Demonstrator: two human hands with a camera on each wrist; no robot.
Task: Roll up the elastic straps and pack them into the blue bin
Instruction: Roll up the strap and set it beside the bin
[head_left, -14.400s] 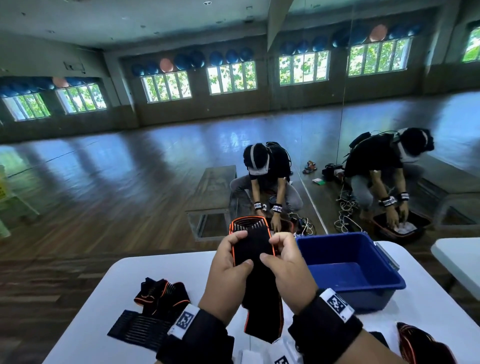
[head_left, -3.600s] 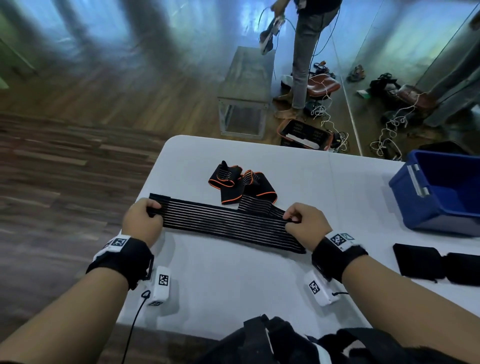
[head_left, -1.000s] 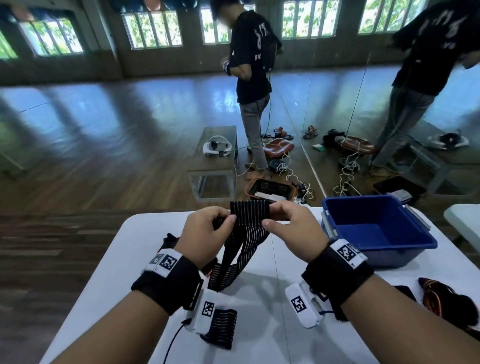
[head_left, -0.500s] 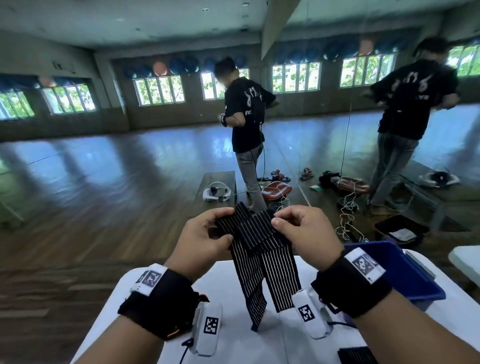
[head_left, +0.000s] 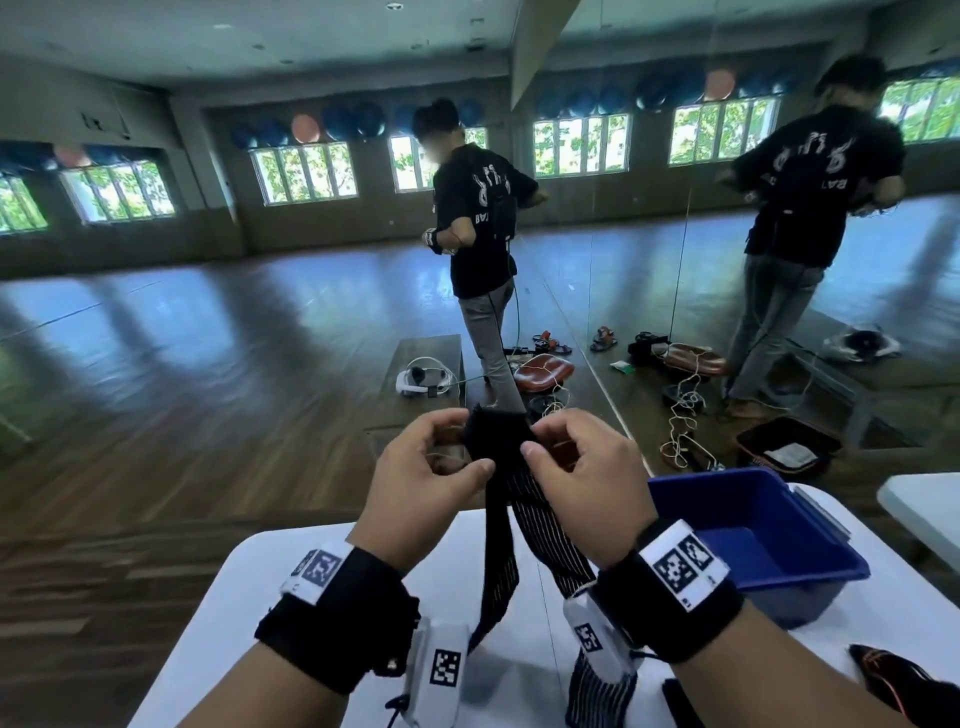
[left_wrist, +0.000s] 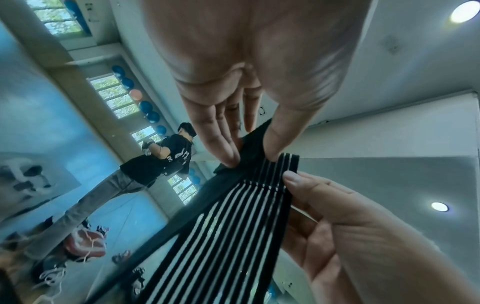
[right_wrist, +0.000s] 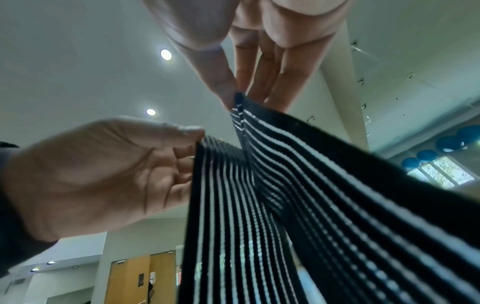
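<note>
You are standing in a mirrored studio with a dark wood floor, at a white table (head_left: 291, 597) whose far right corner carries the blue bin (head_left: 769, 525), open and, as far as its visible floor shows, empty. Above the table's far edge you hold the striped elastic strap (head_left: 540, 525) up in the air, its two tails hanging down to the tabletop between your wrists. Your left hand (head_left: 421, 483) pinches one side of the folded top end between thumb and fingertips, and your right hand (head_left: 576, 483) pinches the other side, both grips narrow. The strap looks light, soft and limp, so it will likely sag and twist. Take hold at the folded end, keep the edges aligned, and roll tightly or the coil may spring loose.
</note>
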